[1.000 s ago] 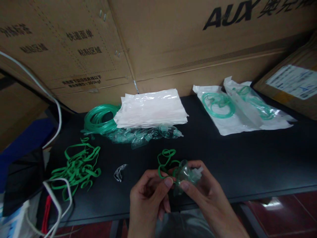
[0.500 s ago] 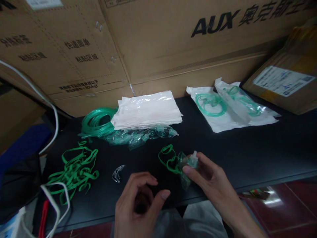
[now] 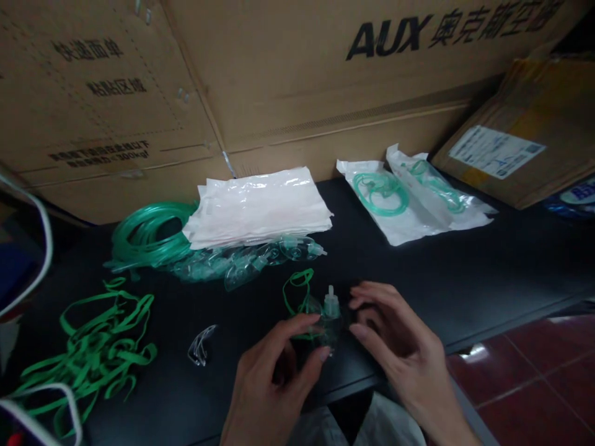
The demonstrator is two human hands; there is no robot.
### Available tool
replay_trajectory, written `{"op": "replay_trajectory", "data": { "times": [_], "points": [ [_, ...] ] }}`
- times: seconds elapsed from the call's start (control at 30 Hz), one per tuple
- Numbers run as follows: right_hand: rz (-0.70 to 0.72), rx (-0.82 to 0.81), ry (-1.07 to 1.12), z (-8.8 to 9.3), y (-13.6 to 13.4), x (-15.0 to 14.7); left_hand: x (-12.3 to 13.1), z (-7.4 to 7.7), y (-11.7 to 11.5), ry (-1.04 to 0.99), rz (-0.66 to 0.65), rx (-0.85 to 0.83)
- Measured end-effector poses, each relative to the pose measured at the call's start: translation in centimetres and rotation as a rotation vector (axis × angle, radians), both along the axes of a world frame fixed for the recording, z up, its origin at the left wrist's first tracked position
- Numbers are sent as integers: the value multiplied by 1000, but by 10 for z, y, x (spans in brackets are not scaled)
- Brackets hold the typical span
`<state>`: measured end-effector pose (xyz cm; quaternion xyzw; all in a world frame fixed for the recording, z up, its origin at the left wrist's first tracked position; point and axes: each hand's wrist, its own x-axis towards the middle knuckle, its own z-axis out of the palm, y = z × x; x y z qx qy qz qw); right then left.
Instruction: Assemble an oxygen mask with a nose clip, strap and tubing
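Note:
A clear plastic mask [image 3: 328,317] with a small white port on top and a green elastic strap [image 3: 296,287] stands on the black table [image 3: 465,272] near its front edge. My left hand [image 3: 274,378] pinches the mask's left edge between thumb and forefinger. My right hand [image 3: 393,344] hovers just right of the mask with its fingers spread and nothing in them.
Behind lie a stack of white pouches [image 3: 260,207], a coil of green tubing [image 3: 144,235] and a row of clear masks [image 3: 242,263]. Loose green straps [image 3: 97,353] and a small clear clip [image 3: 199,347] lie left. Two filled pouches [image 3: 404,198] lie right. Cardboard boxes [image 3: 279,74] wall the back.
The mask has passed from my right hand to my left and now rests upright on the table. My right hand has let go and opened. The view has shifted left.

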<state>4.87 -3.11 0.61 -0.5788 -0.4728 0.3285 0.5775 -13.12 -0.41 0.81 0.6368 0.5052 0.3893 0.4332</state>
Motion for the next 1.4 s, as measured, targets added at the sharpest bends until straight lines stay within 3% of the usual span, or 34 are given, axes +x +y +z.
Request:
{"op": "replay_trajectory", "data": {
  "times": [0.07,0.17,0.43,0.83,1.27,1.4],
  "points": [
    [24,102,-143,-4,-3,1,2,-1,0,-5,27,-15],
    [167,155,-256,-6,-4,2,4,-1,1,-25,18,-38],
    [300,128,-279,-11,0,1,0,2,6,98,-129,44],
    [199,174,-459,-11,-5,7,3,7,4,170,-132,101],
    [-23,207,-694,-4,-21,54,2,-2,1,137,-49,105],
    [-30,214,-677,-6,-18,55,1,-8,0,140,-49,144]
  ]
}}
